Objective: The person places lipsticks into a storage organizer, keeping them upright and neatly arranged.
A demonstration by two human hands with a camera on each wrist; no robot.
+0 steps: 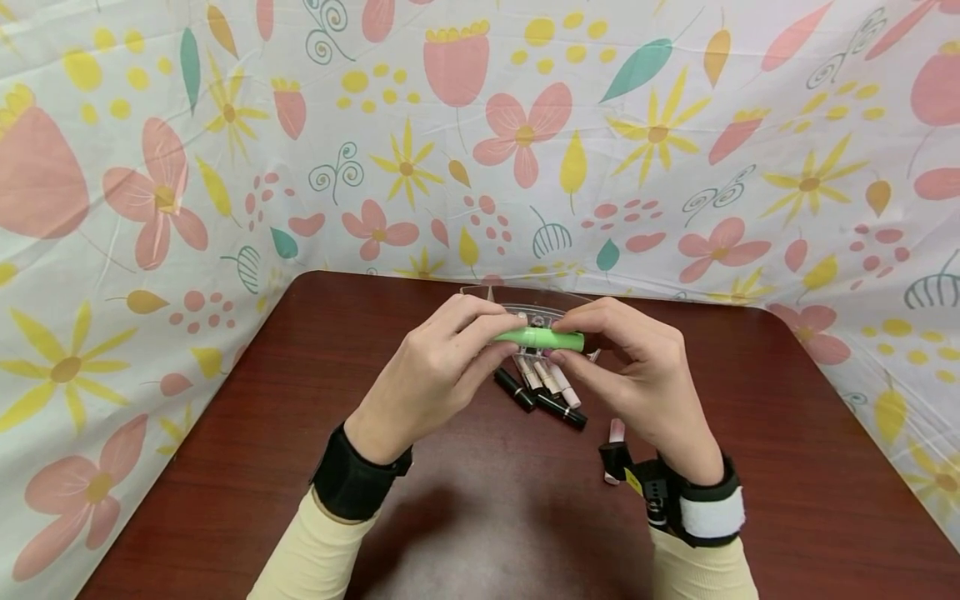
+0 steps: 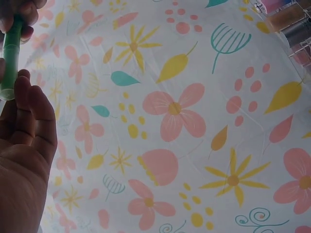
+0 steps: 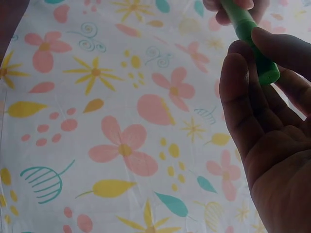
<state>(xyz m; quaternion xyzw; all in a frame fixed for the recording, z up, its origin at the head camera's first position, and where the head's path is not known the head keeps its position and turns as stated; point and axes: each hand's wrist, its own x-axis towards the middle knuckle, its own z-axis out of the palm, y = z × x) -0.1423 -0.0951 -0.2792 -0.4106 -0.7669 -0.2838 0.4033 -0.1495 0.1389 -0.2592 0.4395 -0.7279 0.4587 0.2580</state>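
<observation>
A bright green lipstick-like tube (image 1: 542, 337) is held level in front of me, between both hands. My left hand (image 1: 438, 362) pinches its left end between thumb and fingers. Thumb and fingertips of my right hand (image 1: 637, 362) grip the other end. In the right wrist view the tube (image 3: 247, 33) shows a seam around its middle and a flat round end. Close behind the hands stands a clear plastic organizer (image 1: 525, 294), partly hidden by them. In the left wrist view, a corner of it holds several coloured cosmetics (image 2: 291, 22).
Below the hands, black tubes (image 1: 514, 390) and a pale pink tube (image 1: 567, 390) lie in a loose group on the dark wooden table (image 1: 300, 417). Another pink tube (image 1: 617, 430) lies by the right wrist, partly covered by the wrist camera. Flowered cloth (image 1: 405, 200) hangs behind the table.
</observation>
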